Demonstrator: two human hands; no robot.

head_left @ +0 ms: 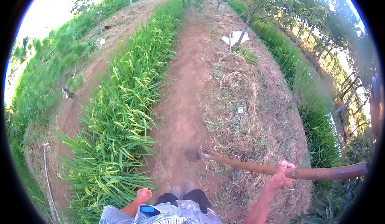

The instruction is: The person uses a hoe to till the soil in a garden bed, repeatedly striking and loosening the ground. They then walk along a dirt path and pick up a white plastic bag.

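Note:
My right hand [282, 174] is closed around the wooden handle of a long-handled hoe [246, 165], which lies across the right side of the view. The hoe's metal head [201, 153] is at the left end of the handle, over the dirt path; its blade is blurred. Beside the grain plants at the lower left, my left hand [145, 194] has its fingers curled, with nothing seen in it. Below are my feet [180, 189] and a striped shirt [177, 213] with a blue object [147, 209] at its pocket.
A dirt path [189, 73] runs ahead between a row of green grain plants [126, 103] and a bank of dry cut grass [240, 88]. A white sack [240, 36] lies by a young tree [247, 22]. More plants line the right. At the lower left stands a thin pole [46, 170].

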